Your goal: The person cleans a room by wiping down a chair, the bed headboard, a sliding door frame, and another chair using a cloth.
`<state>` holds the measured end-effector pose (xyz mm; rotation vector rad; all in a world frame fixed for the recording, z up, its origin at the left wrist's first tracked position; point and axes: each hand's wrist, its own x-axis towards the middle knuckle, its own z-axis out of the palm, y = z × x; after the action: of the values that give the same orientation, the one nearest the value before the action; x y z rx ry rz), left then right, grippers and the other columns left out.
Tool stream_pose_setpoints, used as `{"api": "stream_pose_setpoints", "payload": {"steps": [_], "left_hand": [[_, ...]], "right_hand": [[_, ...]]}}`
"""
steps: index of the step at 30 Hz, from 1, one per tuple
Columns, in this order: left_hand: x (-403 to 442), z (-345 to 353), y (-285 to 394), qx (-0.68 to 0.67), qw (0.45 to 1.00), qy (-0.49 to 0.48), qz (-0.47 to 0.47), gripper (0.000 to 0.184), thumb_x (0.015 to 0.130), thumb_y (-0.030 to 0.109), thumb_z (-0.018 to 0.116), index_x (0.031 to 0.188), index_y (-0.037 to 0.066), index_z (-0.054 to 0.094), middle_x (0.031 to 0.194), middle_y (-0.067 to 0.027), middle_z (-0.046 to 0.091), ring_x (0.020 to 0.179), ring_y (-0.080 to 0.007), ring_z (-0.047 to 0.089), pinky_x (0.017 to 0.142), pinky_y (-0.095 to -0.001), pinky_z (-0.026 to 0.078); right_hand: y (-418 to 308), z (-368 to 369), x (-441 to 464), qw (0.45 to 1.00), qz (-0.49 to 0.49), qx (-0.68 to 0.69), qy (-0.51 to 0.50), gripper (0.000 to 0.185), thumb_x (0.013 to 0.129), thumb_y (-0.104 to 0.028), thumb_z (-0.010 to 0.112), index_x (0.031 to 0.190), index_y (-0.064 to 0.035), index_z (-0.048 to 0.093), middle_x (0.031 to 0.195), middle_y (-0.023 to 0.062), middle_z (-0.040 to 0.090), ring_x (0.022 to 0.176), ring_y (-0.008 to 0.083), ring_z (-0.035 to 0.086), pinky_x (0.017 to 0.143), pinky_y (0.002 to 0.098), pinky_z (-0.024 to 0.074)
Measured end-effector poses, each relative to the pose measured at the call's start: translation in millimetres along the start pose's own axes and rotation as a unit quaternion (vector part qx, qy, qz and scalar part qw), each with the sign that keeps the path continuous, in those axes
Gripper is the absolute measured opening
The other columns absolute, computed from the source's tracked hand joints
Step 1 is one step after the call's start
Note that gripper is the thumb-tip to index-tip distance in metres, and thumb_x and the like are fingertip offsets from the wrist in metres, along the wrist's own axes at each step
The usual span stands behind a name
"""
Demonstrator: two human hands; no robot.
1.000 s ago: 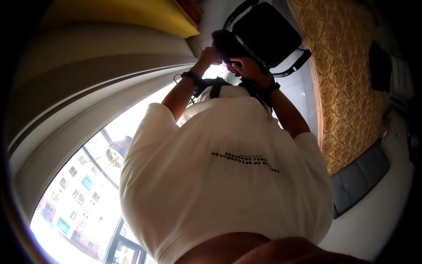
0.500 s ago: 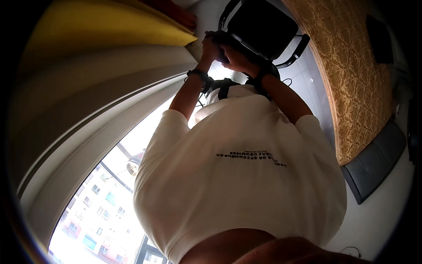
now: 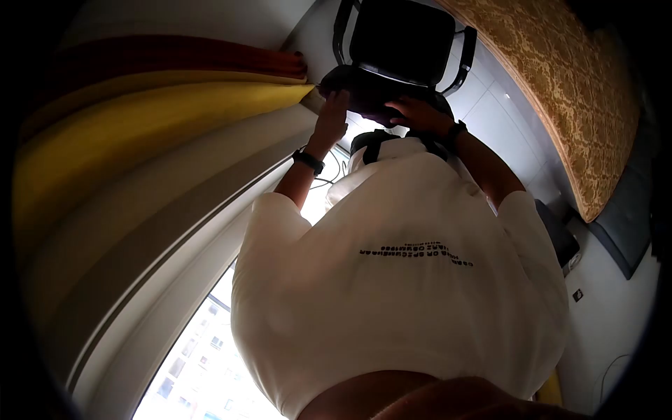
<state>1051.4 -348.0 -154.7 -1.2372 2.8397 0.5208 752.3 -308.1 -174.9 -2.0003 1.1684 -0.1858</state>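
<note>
A dark, soft-looking item (image 3: 371,94), perhaps a bag or folded cloth, lies across the front of a black chair. It is too dark to tell its kind. My left hand (image 3: 332,117) rests at its left end, fingers stretched out flat against it. At its right part is my right hand (image 3: 423,115), thumb and fingers apart, touching the dark surface. Neither hand visibly grips it. Each wrist wears a black band, the left band (image 3: 308,162) and the right band (image 3: 456,129). My white printed shirt (image 3: 399,301) fills the middle of the view.
The black chair (image 3: 401,42) with armrests stands beyond my hands on a tiled floor (image 3: 483,105). Yellow and red curtains (image 3: 175,94) hang at left above a bright window (image 3: 210,364). A gold-patterned bed or mattress (image 3: 560,91) is at right, near a grey padded panel (image 3: 626,238).
My hands have moved apart and their fingers have opened out over the dark item. The view has shifted, showing more curtain on the left.
</note>
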Motion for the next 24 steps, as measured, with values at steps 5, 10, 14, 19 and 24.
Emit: {"api": "stream_pose_setpoints", "payload": {"steps": [5, 10, 14, 19, 24], "left_hand": [[15, 8, -13, -0.002, 1.000, -0.010, 0.015, 0.073, 0.078, 0.014, 0.075, 0.141, -0.002, 0.042, 0.144, -0.0224, 0.046, 0.131, -0.0418, 0.045, 0.113, -0.0482, 0.035], [25, -16, -8, -0.007, 0.998, 0.007, 0.063, 0.030, 0.077, 0.010, 0.075, 0.105, 0.003, 0.065, 0.102, -0.0131, 0.068, 0.093, -0.0327, 0.064, 0.083, -0.0421, 0.053], [19, -6, 15, -0.074, 0.980, 0.071, 0.171, 0.018, 0.076, 0.008, 0.070, 0.093, 0.006, 0.065, 0.088, -0.0109, 0.064, 0.089, -0.0298, 0.062, 0.078, -0.0397, 0.053], [13, -8, 13, -0.082, 0.983, 0.081, 0.144, 0.027, 0.074, 0.001, 0.068, 0.101, 0.005, 0.066, 0.101, -0.0121, 0.066, 0.097, -0.0317, 0.062, 0.084, -0.0393, 0.053], [6, -11, -25, -0.046, 0.993, 0.073, 0.086, 0.039, 0.074, -0.002, 0.072, 0.111, 0.003, 0.062, 0.109, -0.0148, 0.065, 0.105, -0.0358, 0.060, 0.091, -0.0424, 0.050]], "right_hand": [[-38, 9, 11, 0.994, -0.013, -0.091, 0.059, 0.051, 0.094, -0.033, 0.061, 0.140, -0.0171, 0.049, 0.111, 0.0216, 0.061, 0.095, 0.0379, 0.064, 0.082, 0.0464, 0.0532], [-36, 10, -17, 0.990, -0.003, -0.122, 0.067, 0.038, 0.090, -0.013, 0.055, 0.128, -0.0173, 0.056, 0.087, 0.0146, 0.068, 0.073, 0.0340, 0.068, 0.065, 0.0465, 0.0543], [-28, 12, -44, 0.989, 0.054, -0.127, 0.054, 0.033, 0.089, -0.012, 0.054, 0.121, -0.0161, 0.058, 0.087, 0.0142, 0.067, 0.071, 0.0347, 0.068, 0.065, 0.0467, 0.0539], [-33, 23, -29, 0.980, -0.040, -0.106, 0.162, 0.015, 0.086, -0.011, 0.055, 0.100, -0.0066, 0.059, 0.087, 0.0095, 0.059, 0.084, 0.0299, 0.064, 0.069, 0.0407, 0.0532], [-52, 27, 26, 0.971, -0.068, -0.171, 0.151, 0.014, 0.079, -0.010, 0.062, 0.092, -0.0029, 0.062, 0.080, 0.0117, 0.064, 0.076, 0.0309, 0.067, 0.064, 0.0410, 0.0554]]}}
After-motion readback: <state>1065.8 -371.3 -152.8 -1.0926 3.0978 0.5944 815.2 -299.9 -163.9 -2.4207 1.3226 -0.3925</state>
